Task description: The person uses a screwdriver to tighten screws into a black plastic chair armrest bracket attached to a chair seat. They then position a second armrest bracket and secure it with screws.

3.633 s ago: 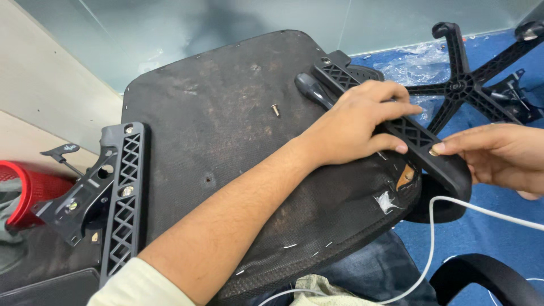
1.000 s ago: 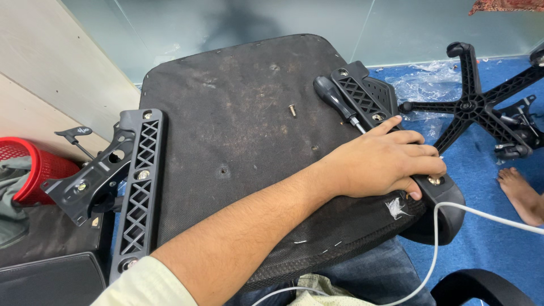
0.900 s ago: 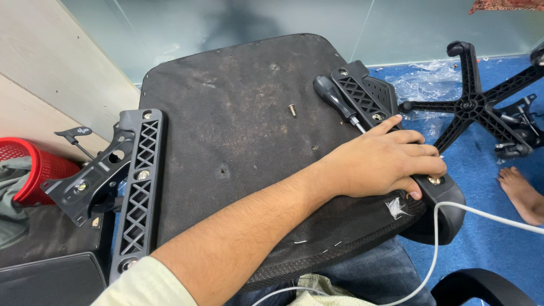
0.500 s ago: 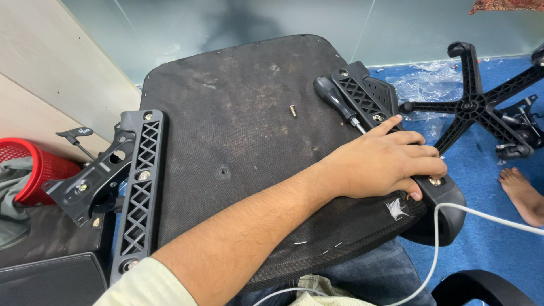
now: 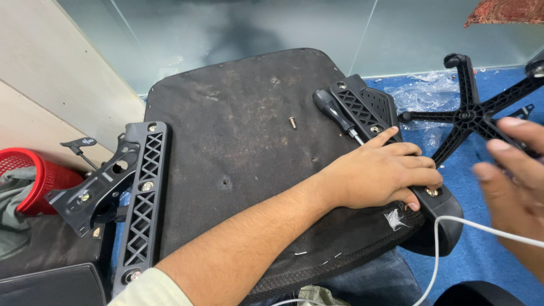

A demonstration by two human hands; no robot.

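Nearest the camera, a forearm in a pale sleeve runs up to the left hand [image 5: 381, 177], laid palm-down and loosely curled over the right-side armrest bracket [image 5: 368, 116], fingers draped across its lower end near a brass-coloured bolt head, pressing rather than gripping. A white cable [image 5: 453, 226] loops just below it. Changed since half a second ago: the right hand [image 5: 518, 175] has come back into view at the right edge, blurred with motion, fingers spread and holding nothing I can make out; earlier only a bare foot showed there. Judged from that, the left is steadying the bracket while the right returns to work on it. The upturned chair seat [image 5: 238, 141] lies across the lap, underside up: dusty black fabric, scuffed, a loose screw [image 5: 292, 122] resting mid-panel. A black-handled screwdriver [image 5: 335, 113] lies along the bracket, touching it. The matching left bracket [image 5: 144, 192] sits on the seat's other edge. Farther off, the five-arm base [image 5: 470, 116] lies on blue floor; a red basket [image 5: 34, 178] sits at left.
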